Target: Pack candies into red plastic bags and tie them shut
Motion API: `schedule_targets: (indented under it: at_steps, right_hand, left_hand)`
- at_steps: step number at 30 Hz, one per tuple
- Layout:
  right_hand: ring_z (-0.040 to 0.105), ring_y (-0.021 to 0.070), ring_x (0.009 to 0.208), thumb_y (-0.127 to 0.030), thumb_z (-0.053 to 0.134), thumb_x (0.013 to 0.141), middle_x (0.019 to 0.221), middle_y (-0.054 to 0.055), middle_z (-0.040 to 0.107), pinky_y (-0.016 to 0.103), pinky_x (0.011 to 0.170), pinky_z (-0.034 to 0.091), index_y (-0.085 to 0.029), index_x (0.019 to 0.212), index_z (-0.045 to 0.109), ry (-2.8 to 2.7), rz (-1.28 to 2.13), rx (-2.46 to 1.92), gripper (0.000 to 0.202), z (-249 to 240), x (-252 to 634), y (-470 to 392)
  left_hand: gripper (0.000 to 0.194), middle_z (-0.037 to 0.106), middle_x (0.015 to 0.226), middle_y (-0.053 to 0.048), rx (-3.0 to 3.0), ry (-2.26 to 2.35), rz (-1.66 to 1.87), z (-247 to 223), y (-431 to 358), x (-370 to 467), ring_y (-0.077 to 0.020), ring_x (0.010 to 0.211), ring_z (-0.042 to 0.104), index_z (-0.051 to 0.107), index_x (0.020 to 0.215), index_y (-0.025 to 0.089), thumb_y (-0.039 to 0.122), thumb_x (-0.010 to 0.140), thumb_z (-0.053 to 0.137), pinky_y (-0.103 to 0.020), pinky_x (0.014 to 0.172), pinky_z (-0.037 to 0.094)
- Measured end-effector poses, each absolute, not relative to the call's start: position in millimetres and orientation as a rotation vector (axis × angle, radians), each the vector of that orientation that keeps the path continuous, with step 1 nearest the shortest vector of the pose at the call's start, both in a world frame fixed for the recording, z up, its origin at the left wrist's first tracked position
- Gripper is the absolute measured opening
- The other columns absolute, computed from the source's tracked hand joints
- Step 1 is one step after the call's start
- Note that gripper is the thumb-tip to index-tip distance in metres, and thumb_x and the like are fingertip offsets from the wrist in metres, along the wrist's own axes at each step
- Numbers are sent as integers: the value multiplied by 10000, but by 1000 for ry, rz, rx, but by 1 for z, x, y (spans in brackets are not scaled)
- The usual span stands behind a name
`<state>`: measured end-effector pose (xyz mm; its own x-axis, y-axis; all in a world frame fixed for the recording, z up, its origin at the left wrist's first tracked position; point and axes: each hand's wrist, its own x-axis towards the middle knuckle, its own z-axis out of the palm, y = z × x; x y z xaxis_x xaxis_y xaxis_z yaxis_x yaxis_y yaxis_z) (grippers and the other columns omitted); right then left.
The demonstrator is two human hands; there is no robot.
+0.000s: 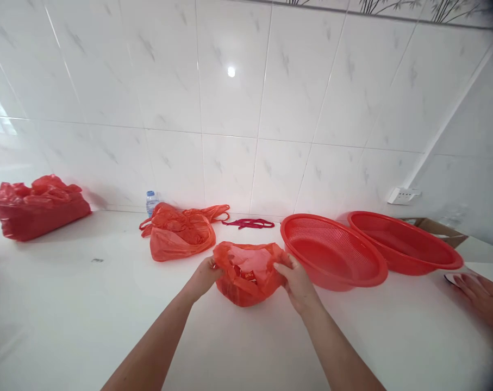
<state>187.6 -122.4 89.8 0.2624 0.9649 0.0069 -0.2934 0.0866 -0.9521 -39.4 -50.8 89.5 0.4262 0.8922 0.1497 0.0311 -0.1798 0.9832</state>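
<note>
A small red plastic bag (246,277) sits on the white counter (87,315) in front of me. My left hand (205,276) grips its left rim and my right hand (297,282) grips its right rim, holding the mouth apart. Something red with a label shows inside the bag. Just right of my right hand stands a red perforated colander (331,251).
A second red basin (405,241) leans behind the colander. Another orange-red bag (179,231) lies behind left, with a water bottle (151,201) and a red tie (248,223) by the tiled wall. A full red bag (38,207) sits far left. Another person's hand (480,293) rests at right.
</note>
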Motion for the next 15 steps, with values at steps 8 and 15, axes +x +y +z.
schedule_targets:
  at_steps: [8,15]
  right_hand:
    - [587,186,850,-371,719,666,888,28,641,322,756,483,-205,855,626,-819,686,-1270,268,107,221,-160]
    - [595,230,964,-460,666,716,1097,54,605,371,806,504,-272,1125,524,-764,548,-1203,472,63,214,-207]
  left_hand:
    - [223,657,942,-76,1107,655,1269,97,-44,-58,-211,861,589,646,909,180,301,721,659,-295,707,472]
    - [436,612,1162,-96,1196,892,1131,76,-79,-74,-288,1057,555,587,1137,219,326,718,639,-391,828,474]
